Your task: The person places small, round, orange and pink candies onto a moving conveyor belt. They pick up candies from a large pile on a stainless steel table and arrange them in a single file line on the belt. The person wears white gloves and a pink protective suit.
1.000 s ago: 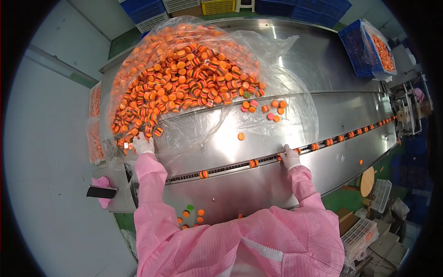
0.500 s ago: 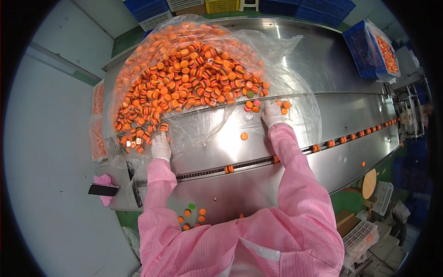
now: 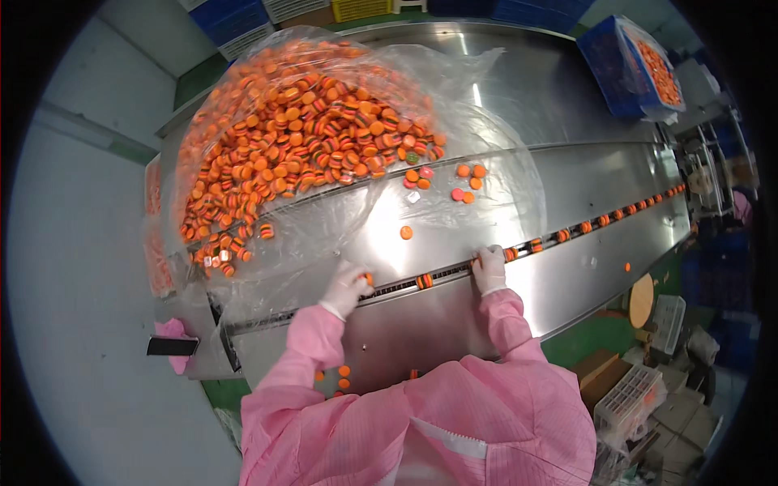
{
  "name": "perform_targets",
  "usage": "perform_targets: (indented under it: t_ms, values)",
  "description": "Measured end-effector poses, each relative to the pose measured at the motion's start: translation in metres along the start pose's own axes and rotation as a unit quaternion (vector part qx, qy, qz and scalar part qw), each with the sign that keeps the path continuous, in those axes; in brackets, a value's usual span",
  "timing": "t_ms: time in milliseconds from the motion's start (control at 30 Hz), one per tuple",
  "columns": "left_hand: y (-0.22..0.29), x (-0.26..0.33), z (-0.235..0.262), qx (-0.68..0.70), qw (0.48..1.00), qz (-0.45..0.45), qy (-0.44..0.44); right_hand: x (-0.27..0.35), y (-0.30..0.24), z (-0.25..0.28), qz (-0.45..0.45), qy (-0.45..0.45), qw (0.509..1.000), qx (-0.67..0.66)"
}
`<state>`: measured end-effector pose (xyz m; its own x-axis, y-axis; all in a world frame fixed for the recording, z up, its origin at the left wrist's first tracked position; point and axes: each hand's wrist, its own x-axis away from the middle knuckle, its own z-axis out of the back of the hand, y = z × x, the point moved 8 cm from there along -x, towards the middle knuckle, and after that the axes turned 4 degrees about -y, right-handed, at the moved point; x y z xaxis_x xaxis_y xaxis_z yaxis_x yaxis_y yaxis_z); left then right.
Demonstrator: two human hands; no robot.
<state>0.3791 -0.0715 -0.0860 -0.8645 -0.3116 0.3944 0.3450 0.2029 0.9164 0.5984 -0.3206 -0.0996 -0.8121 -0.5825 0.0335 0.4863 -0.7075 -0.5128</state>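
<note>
Both my hands wear white gloves and are at the narrow conveyor track [image 3: 389, 288]. Between the fingertips of my left hand [image 3: 344, 287] is an orange layered candy [image 3: 369, 279], just above the track. My right hand [image 3: 489, 270] is closed over the track farther right; whatever its fingers hold is hidden. One striped candy [image 3: 425, 281] rides in the track between my hands, and several more run in a row to the right. A large heap of orange, red and green layered candies [image 3: 324, 121] lies in a clear plastic bag [image 3: 494, 121] at the back left.
Loose candies [image 3: 471, 176] lie on the plastic, with a single orange one [image 3: 406, 232] nearer. A blue crate [image 3: 609, 73] of candies stands back right. At left, a dark phone-like slab [image 3: 172, 346] rests on pink cloth. A machine [image 3: 709, 174] stands at the track's right end.
My left hand has moved right from the heap to the track, with a candy. My right hand has come back from the loose candies to the track. The view has shifted slightly.
</note>
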Motion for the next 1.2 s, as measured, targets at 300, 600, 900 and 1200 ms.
perform_targets:
  t_ms: [300,600,900,1200]
  values:
    - [-0.043,-0.022,-0.099,-0.078,0.987,0.066,0.126,-0.053,0.005,0.036,-0.046,0.042,0.997,0.043]
    - [0.044,-0.014,-0.048,-0.358,0.889,-0.147,0.245,-0.174,-0.021,0.035,0.014,0.028,0.999,0.008]
    - [0.001,0.043,0.25,-0.549,0.723,0.111,0.405,-0.094,-0.076,0.042,0.052,0.026,0.997,-0.041]
    - [0.019,0.017,0.232,-0.588,0.731,0.084,0.337,0.033,-0.101,-0.005,0.33,-0.059,0.939,0.08]
